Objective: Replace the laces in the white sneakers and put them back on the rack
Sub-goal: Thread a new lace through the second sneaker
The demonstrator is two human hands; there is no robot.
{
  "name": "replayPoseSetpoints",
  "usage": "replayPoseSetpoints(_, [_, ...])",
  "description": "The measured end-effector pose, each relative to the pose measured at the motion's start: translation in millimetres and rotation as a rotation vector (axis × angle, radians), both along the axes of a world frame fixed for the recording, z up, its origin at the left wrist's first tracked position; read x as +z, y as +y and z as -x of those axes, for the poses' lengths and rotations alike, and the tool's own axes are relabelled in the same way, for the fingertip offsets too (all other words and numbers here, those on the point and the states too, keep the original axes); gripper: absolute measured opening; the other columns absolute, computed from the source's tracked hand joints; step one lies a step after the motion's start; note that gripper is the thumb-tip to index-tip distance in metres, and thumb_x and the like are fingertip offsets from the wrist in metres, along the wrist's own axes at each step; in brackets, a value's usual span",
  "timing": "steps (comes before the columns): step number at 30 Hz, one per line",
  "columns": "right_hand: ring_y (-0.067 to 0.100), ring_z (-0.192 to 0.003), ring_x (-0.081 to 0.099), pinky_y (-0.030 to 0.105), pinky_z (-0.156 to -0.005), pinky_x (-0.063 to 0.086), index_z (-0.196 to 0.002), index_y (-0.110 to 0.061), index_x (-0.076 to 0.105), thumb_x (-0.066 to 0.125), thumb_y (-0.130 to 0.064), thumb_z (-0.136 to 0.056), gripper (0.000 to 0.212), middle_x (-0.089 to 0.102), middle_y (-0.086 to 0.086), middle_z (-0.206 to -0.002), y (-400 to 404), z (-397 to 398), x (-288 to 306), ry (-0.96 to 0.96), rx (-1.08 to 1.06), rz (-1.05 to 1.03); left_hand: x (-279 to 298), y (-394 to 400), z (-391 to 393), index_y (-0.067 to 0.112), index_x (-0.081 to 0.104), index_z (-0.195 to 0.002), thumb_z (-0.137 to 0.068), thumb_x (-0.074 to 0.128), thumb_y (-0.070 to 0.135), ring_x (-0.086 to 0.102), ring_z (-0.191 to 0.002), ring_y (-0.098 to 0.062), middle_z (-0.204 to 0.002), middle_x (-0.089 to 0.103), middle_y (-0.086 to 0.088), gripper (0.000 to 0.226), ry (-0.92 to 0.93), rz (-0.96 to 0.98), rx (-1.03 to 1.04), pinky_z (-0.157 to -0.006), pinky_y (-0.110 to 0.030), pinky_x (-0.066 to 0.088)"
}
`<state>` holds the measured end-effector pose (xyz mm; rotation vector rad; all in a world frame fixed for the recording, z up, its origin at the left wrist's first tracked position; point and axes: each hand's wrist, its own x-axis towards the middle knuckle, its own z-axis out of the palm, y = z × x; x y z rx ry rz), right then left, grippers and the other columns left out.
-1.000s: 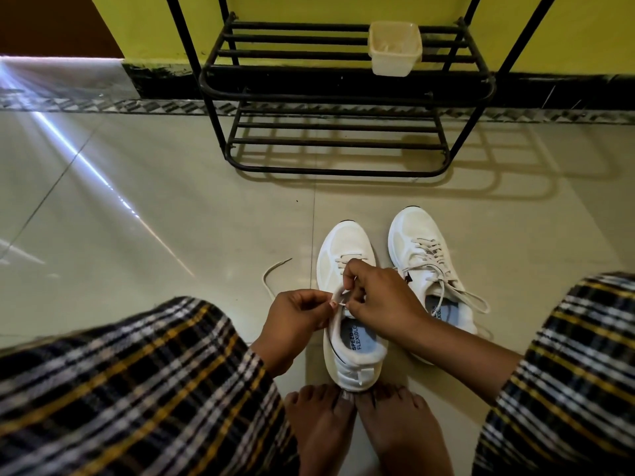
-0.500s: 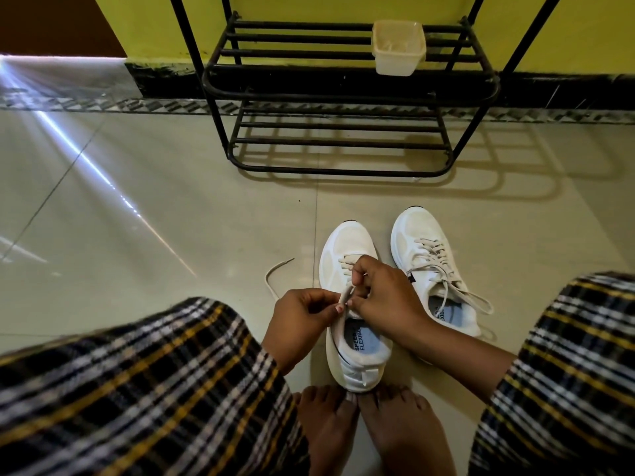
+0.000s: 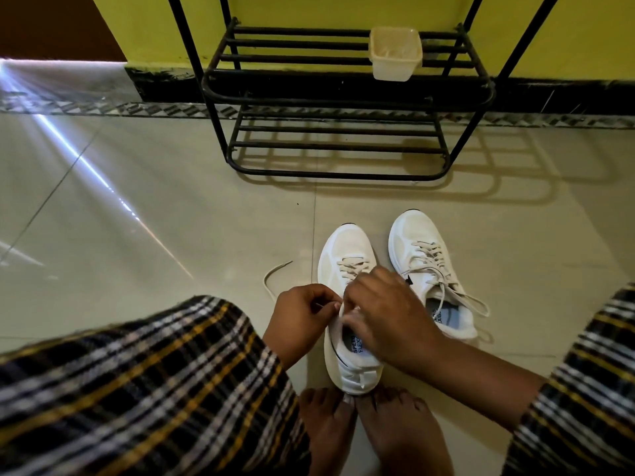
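Listing what lies before me on the tiled floor point(image 3: 144, 214):

Near sneaker point(image 3: 345, 255) — white, toe pointing toward the rack, heel touching my bare toes point(image 3: 343, 400). Cream lace point(image 3: 350, 266) crossed through the front eyelets only; its loose end point(image 3: 271, 276) trails in a curve onto the floor to the left of the shoe.

My left hand point(image 3: 299, 321) — fingers curled, pinching the lace at the left edge of the shoe's opening.

My right hand point(image 3: 388, 314) — arched over the tongue, fingers bent down at the upper eyelets. It seems to pinch the lace there, though the fingertips are blurred and I cannot tell for certain.

Far sneaker point(image 3: 422, 249) — white, just beside the near one on its right, not touching it as far as I can see. Fully laced; the lace ends hang loose over its side and onto the floor.

Shoe rack point(image 3: 343, 97) — black metal bars, standing against the yellow wall point(image 3: 309, 8), well apart from the sneakers. Two tiers visible.

Plastic tub point(image 3: 395, 53) — pale, square, on the upper visible tier, toward the right.

My knees — checked cloth point(image 3: 137, 389) on both sides of the view.
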<state>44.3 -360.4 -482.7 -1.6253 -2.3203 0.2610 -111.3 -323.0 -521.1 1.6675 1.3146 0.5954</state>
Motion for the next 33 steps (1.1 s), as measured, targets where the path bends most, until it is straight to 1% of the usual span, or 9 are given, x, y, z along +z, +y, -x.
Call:
replayPoseSetpoints(4, [0.011,-0.085,0.041,0.026,-0.073,0.031,-0.092,-0.026,0.04,0.061,-0.035,-0.084,0.025,0.055,0.001,-0.1,-29.7,-2.1,-6.6,0.023,0.255,0.387,7.0,1.4,1.8,0.011,0.07,-0.083,-0.087,0.062,0.012,0.064,-0.077,-0.012,-0.081,0.07,0.001,0.009,0.116,-0.121,-0.067,-0.074,-0.025,0.051])
replayPoseSetpoints(10, [0.024,-0.098,0.048,0.029,-0.076,0.032,-0.114,-0.013,0.042,0.059,-0.023,-0.084,0.036,0.052,0.009,-0.109,-32.8,-7.8,-12.8,0.061,0.255,0.424,39.6,20.4,20.1,0.01,0.063,-0.087,-0.091,0.054,0.008,0.065,-0.08,-0.015,-0.083,0.069,-0.002,0.01,0.136,-0.349,0.14,-0.075,-0.024,0.05])
replayPoseSetpoints(14, [0.022,-0.108,0.048,0.027,-0.082,0.033,-0.122,-0.014,0.043,0.058,-0.018,-0.084,0.041,0.053,0.008,-0.118,-31.1,-6.9,-14.6,0.07,0.263,0.454,71.7,36.2,25.5,0.008,0.051,-0.089,-0.101,0.038,0.01,0.068,-0.088,-0.019,-0.083,0.059,-0.005,0.017,-0.531,0.045,0.506,-0.081,-0.035,0.055])
replayPoseSetpoints(17, [0.021,-0.116,0.046,0.025,-0.087,0.032,-0.127,-0.016,0.042,0.058,-0.018,-0.086,0.044,0.052,0.006,-0.125,-28.7,-6.9,-16.3,0.063,0.27,0.479,81.6,35.9,16.5,0.01,0.05,-0.082,-0.1,0.037,0.007,0.057,-0.06,-0.011,-0.078,0.05,-0.006,0.023,-0.828,0.328,0.617,-0.056,-0.022,0.051])
replayPoseSetpoints(19, [0.02,-0.119,0.046,0.026,-0.091,0.033,-0.129,-0.016,0.043,0.058,-0.018,-0.088,0.044,0.053,0.005,-0.128,-28.0,-7.6,-18.6,0.052,0.292,0.484,64.3,25.3,11.2,0.011,0.055,-0.083,-0.098,0.042,0.01,0.048,-0.053,-0.012,-0.077,0.052,-0.004,0.02,-0.494,0.264,0.438,-0.047,-0.022,0.041])
replayPoseSetpoints(22, [0.021,-0.12,0.045,0.027,-0.092,0.033,-0.13,-0.016,0.044,0.058,-0.018,-0.089,0.043,0.053,0.004,-0.129,-27.5,-8.4,-20.7,0.048,0.307,0.476,26.4,1.7,13.0,0.016,0.061,-0.104,-0.094,0.054,0.026,0.058,-0.086,-0.013,-0.096,0.063,0.004,0.015,0.382,-0.168,-0.213,-0.072,-0.024,0.042])
replayPoseSetpoints(24, [0.02,-0.12,0.045,0.027,-0.092,0.033,-0.13,-0.017,0.044,0.058,-0.018,-0.088,0.044,0.053,0.004,-0.129,-27.1,-8.5,-21.2,0.038,0.307,0.474,23.1,-2.5,15.0,0.019,0.067,-0.099,-0.094,0.054,0.027,0.061,-0.088,-0.012,-0.093,0.068,0.007,0.016,0.571,-0.255,-0.352,-0.075,-0.026,0.045])
replayPoseSetpoints(29, [0.02,-0.117,0.046,0.025,-0.089,0.034,-0.128,-0.017,0.045,0.061,-0.019,-0.087,0.044,0.054,0.004,-0.127,-27.0,-8.6,-23.4,0.058,0.303,0.489,34.1,12.0,16.9,0.025,0.061,-0.071,-0.094,0.05,0.012,0.063,-0.081,-0.011,-0.077,0.067,0.017,0.028,0.124,-0.283,-0.07,-0.076,-0.029,0.048])
replayPoseSetpoints(33, [0.019,-0.116,0.047,0.021,-0.084,0.029,-0.127,-0.018,0.045,0.06,-0.019,-0.087,0.042,0.054,0.003,-0.126,-26.7,-8.3,-25.4,0.066,0.305,0.484,73.4,24.0,20.2,0.012,0.047,-0.077,-0.103,0.031,0.011,0.066,-0.071,-0.014,-0.066,0.065,0.002,0.031,-0.658,0.135,0.307,-0.076,-0.031,0.054])
